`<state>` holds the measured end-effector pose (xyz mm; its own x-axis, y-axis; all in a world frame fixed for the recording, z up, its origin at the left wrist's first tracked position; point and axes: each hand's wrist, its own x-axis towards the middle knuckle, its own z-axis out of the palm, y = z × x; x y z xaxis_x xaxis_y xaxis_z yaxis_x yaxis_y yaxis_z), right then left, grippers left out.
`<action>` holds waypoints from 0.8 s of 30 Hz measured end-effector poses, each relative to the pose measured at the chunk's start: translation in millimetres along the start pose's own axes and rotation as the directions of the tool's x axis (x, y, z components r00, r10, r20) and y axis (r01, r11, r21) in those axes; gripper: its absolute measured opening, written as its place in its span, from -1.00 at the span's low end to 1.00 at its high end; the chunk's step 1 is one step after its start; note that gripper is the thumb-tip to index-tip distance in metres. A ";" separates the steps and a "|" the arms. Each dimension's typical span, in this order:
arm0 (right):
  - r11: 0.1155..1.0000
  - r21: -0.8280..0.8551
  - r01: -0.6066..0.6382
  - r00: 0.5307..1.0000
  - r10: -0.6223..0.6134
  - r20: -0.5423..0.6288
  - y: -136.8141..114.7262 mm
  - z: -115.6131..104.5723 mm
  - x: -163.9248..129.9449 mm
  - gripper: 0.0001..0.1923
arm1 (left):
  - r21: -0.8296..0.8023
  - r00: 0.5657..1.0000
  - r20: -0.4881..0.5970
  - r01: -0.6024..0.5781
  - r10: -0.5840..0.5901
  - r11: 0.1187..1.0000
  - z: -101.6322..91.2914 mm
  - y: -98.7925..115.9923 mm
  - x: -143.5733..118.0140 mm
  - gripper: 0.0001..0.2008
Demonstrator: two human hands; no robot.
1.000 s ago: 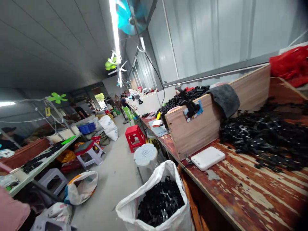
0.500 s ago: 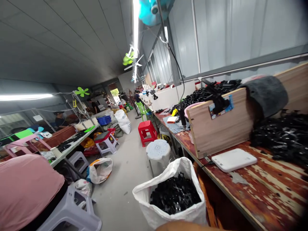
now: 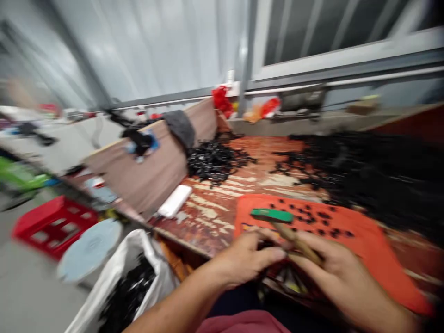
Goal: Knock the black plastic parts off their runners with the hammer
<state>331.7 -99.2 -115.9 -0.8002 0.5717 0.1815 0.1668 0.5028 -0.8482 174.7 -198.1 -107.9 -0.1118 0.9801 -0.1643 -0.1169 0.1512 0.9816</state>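
Left hand: the left hand (image 3: 251,259) is seen at the near edge of the surface (image 3: 215,208), fingers curled and pinched toward the right hand; what is held between the fingertips cannot be told through the blur.
Right hand: the right hand (image 3: 338,273) is closed around the wooden handle of a small hammer (image 3: 284,226) (the handle runs between thumb and fingers).
Hammer: its green head (image 3: 272,215) is laid just above the hands, on the orange mat (image 3: 364,240), with the handle slanting down to the right.
Mat: spread on the surface directly in front of the hands; small black bits (image 3: 312,217) are scattered over it near the hammer head.
Black parts: one heap (image 3: 213,162) is piled behind the mat, to the left; a far larger heap (image 3: 374,171) is spread along the right side.
Wooden board: a board (image 3: 145,171) is stood on edge at the left of the surface, with a grey cloth (image 3: 180,127) draped over its top.
White box: a flat white box (image 3: 175,201) is lying just beside the foot of the board.
Floor side: a white sack (image 3: 114,282) filled with black parts is set below the surface edge; a pale round stool (image 3: 88,249) and a red stool (image 3: 52,224) are placed beyond it.
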 end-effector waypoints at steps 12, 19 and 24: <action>0.962 -0.001 -0.272 0.959 0.271 -0.085 25.6 -9.7 -58.2 -0.67 | 0.665 0.969 -0.123 -0.081 0.216 0.742 -73.4 -5.2 75.3 -0.78; 0.952 -0.055 -0.302 0.952 0.305 0.036 31.3 -6.5 -61.9 -0.54 | 0.808 0.976 0.023 -0.145 0.216 0.570 -72.4 -12.2 107.7 -0.74; 0.943 -0.028 -0.332 0.943 0.333 0.025 32.2 -8.1 -59.1 -0.56 | 0.845 0.980 0.058 -0.149 0.190 0.513 -69.7 -13.7 110.0 -0.73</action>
<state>389.0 -111.6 -149.9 -0.7133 0.6899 -0.1236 0.4388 0.3021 -0.8463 95.2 -101.4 -146.2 -0.0748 0.9967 0.0307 0.7909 0.0406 0.6106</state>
